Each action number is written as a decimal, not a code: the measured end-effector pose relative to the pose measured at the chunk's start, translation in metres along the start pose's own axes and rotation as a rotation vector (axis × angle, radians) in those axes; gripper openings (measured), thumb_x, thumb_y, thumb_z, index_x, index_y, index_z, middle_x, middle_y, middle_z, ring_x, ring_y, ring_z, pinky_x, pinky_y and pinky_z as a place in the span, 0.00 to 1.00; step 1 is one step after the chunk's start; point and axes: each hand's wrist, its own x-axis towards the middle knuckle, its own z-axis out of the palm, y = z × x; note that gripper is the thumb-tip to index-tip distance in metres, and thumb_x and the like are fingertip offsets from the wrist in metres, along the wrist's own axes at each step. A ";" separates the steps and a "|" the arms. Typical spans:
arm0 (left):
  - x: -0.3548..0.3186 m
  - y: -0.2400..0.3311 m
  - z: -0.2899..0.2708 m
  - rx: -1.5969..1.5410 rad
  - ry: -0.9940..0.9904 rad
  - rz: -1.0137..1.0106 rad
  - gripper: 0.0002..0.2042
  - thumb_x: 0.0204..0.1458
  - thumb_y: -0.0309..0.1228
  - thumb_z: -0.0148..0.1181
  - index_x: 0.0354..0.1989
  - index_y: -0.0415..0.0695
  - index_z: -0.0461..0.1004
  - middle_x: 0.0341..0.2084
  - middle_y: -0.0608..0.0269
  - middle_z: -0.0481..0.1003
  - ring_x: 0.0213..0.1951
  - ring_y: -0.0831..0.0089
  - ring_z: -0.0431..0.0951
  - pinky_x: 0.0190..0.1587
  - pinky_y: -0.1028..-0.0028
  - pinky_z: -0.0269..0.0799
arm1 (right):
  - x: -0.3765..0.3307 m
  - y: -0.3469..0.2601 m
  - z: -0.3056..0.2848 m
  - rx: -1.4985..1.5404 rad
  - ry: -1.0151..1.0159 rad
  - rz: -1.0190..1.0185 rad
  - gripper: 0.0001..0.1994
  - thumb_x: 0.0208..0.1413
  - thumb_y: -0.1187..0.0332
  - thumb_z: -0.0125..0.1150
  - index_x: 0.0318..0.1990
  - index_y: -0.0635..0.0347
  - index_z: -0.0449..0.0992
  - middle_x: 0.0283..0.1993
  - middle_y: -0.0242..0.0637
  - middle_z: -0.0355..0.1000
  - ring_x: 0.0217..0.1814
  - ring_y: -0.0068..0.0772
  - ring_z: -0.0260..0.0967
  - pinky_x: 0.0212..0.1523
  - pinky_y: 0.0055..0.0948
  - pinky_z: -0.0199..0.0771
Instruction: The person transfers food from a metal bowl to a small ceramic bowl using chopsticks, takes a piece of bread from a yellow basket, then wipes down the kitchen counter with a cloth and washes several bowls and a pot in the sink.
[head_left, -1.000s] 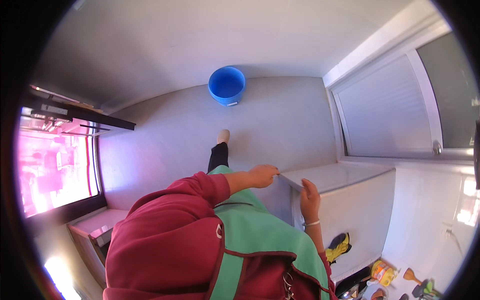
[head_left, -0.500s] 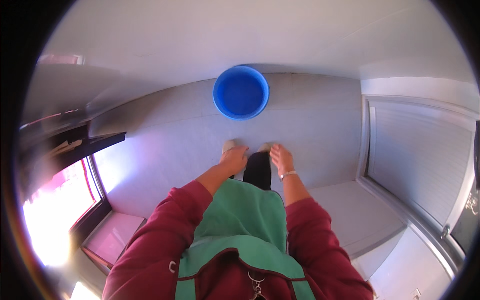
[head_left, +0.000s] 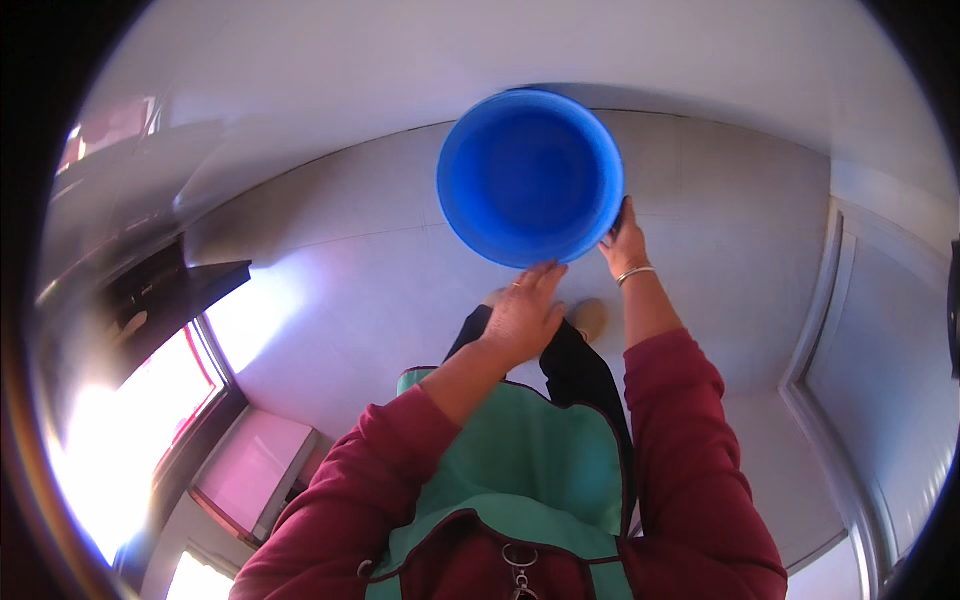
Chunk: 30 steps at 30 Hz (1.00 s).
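A round blue bucket (head_left: 530, 180) stands ahead of me near the wall, its open top facing up and its inside deep blue. My right hand (head_left: 627, 245) grips its right side near the rim, fingers along the outer wall and partly hidden. At the near rim is my left hand (head_left: 522, 318), with its fingers stretched toward the bucket and nothing held in them. Whether those fingertips touch the rim I cannot tell. The bucket's underside is out of sight.
Grey floor (head_left: 350, 290) surrounds the bucket, with a pale wall (head_left: 400, 60) behind it. A dark shelf (head_left: 215, 280) juts out at left above a bright window. A pink-topped box (head_left: 250, 460) stands near left. A white door (head_left: 880, 330) is at right. My shoe (head_left: 590, 318) shows below.
Both hands have reached forward from above my feet to the bucket, and the right has taken hold of its side. The bucket looks larger and closer, and sits farther right in view.
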 end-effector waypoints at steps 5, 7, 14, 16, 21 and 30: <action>0.016 0.028 -0.016 0.281 -0.116 -0.078 0.26 0.47 0.39 0.55 0.55 0.43 0.61 0.50 0.45 0.66 0.51 0.50 0.66 0.53 0.60 0.62 | -0.107 0.000 -0.004 0.106 -0.134 0.043 0.26 0.57 0.47 0.43 0.53 0.59 0.63 0.49 0.36 0.68 0.53 0.33 0.65 0.56 0.37 0.56; 0.020 0.037 -0.028 0.261 -0.437 -0.324 0.26 0.47 0.42 0.56 0.54 0.44 0.63 0.47 0.45 0.68 0.49 0.51 0.69 0.50 0.60 0.64 | -0.152 0.008 0.007 0.046 -0.381 -0.183 0.20 0.57 0.55 0.48 0.52 0.57 0.64 0.46 0.35 0.69 0.50 0.30 0.66 0.50 0.32 0.62; -0.008 0.138 -0.084 0.304 -0.298 0.088 0.16 0.48 0.45 0.53 0.34 0.43 0.70 0.30 0.47 0.74 0.34 0.49 0.74 0.34 0.58 0.68 | -0.267 -0.025 -0.003 0.359 -0.312 -0.115 0.14 0.57 0.55 0.49 0.45 0.52 0.71 0.39 0.28 0.70 0.40 0.22 0.65 0.42 0.24 0.63; -0.053 0.195 -0.100 0.357 -0.450 0.091 0.15 0.49 0.44 0.52 0.32 0.43 0.70 0.29 0.47 0.73 0.34 0.49 0.73 0.34 0.58 0.67 | -0.336 0.003 -0.042 0.425 -0.322 -0.082 0.18 0.57 0.53 0.48 0.49 0.52 0.70 0.42 0.31 0.70 0.43 0.24 0.67 0.43 0.23 0.63; -0.197 0.296 -0.140 0.437 -0.855 0.339 0.14 0.48 0.43 0.53 0.31 0.43 0.70 0.24 0.48 0.72 0.31 0.49 0.73 0.32 0.59 0.66 | -0.551 0.148 -0.137 0.646 -0.033 -0.368 0.20 0.58 0.56 0.46 0.52 0.58 0.68 0.48 0.39 0.69 0.48 0.30 0.67 0.46 0.28 0.68; -0.432 0.454 -0.052 0.561 -1.456 0.719 0.11 0.49 0.38 0.55 0.30 0.42 0.71 0.19 0.54 0.71 0.24 0.61 0.72 0.28 0.65 0.65 | -0.731 0.386 -0.190 0.854 0.953 -0.468 0.13 0.57 0.63 0.50 0.43 0.60 0.73 0.40 0.33 0.72 0.41 0.26 0.69 0.39 0.22 0.68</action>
